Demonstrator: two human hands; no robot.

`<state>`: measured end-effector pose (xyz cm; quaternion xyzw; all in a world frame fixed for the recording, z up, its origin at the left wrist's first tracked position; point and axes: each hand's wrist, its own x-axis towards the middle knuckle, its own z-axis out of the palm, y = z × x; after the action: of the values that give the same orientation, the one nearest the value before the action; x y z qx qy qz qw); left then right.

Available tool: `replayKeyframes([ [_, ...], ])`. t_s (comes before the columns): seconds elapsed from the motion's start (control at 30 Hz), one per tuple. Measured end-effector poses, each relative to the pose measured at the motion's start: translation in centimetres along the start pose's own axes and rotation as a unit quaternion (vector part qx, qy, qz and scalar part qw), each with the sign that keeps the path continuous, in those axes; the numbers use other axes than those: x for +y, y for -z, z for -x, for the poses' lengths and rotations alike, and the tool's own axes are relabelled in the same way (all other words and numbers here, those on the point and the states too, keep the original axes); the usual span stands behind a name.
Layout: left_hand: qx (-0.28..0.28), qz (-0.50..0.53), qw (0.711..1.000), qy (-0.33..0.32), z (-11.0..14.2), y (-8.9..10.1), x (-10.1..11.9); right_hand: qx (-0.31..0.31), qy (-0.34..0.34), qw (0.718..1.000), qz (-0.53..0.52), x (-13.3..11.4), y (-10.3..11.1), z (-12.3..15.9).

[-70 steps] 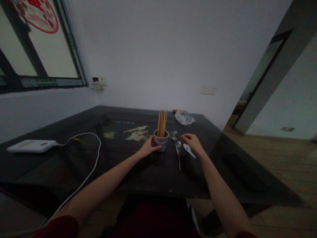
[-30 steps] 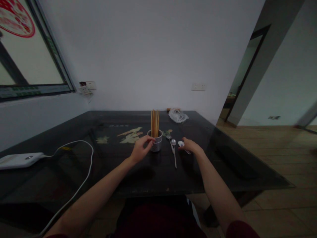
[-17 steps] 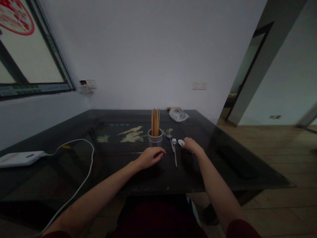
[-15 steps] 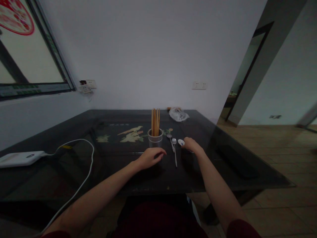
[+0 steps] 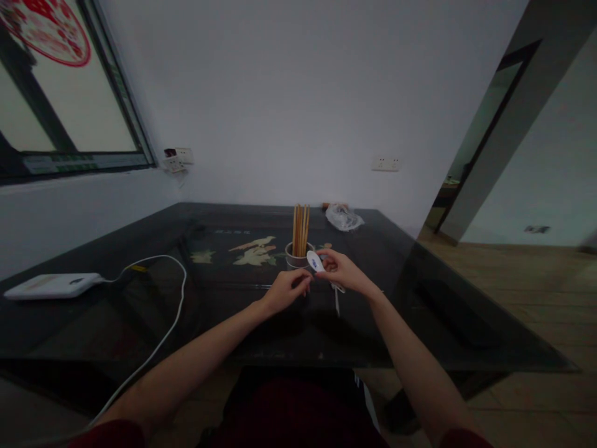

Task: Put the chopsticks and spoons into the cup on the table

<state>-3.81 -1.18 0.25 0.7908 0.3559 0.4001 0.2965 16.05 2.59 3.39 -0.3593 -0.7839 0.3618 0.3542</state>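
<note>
A white soup spoon with a blue pattern (image 5: pixel 314 261) is gripped in my right hand (image 5: pixel 342 272), raised off the table with its bowl tilted to the left. It is beside the rim of a grey metal cup (image 5: pixel 297 262). A bundle of wooden chopsticks (image 5: pixel 301 231) stands upright in that cup. My left hand (image 5: pixel 286 291) hovers just in front of the cup, loosely curled, thumb and fingers apart with nothing seen between them. Under my right hand lie metal spoons, mostly covered; one spoon handle (image 5: pixel 337 303) shows.
A crumpled clear plastic bag (image 5: pixel 344 218) lies at the back of the dark table (image 5: pixel 224 336). A white power bank (image 5: pixel 53 286) with a white cable (image 5: pixel 180 305) is on the left. A dark flat object (image 5: pixel 459 314) rests on the right.
My left hand let go of the cup and drew to its front. My right hand took hold of the white spoon, lifted it and carried it left to the cup. The view shifted slightly.
</note>
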Motion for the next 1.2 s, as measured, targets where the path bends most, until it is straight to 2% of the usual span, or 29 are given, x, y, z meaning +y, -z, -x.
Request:
replayKeyframes([
  [0.17, 0.049, 0.04, 0.997, 0.036, -0.2, 0.3, -0.1, 0.009, 0.04, 0.999, 0.007, -1.4, -2.3, 0.2],
  [0.37, 0.078, 0.031, 0.995, 0.059, -0.2, 0.5, -0.3, 0.039, 0.054, 0.997, 0.027, -0.7, -3.2, 0.1],
  [0.5, 0.085, 0.006, 0.995, 0.054, -0.3, 0.7, -0.5, 0.04, 0.088, 0.994, 0.04, -0.5, -3.6, 0.1],
  [1.0, 0.092, -0.053, 0.994, 0.009, -0.3, 1.5, 0.5, 0.045, 0.13, 0.99, 0.011, 0.2, -4.0, -0.2],
  [1.13, 0.086, -0.054, 0.995, 0.011, -0.3, 1.7, 0.6, 0.03, 0.106, 0.993, -0.043, -0.2, -4.0, -0.1],
  [1.2, 0.094, -0.044, 0.995, 0.011, -0.4, 2.0, 0.9, 0.043, 0.098, 0.991, -0.081, -0.5, -3.7, 0.0],
])
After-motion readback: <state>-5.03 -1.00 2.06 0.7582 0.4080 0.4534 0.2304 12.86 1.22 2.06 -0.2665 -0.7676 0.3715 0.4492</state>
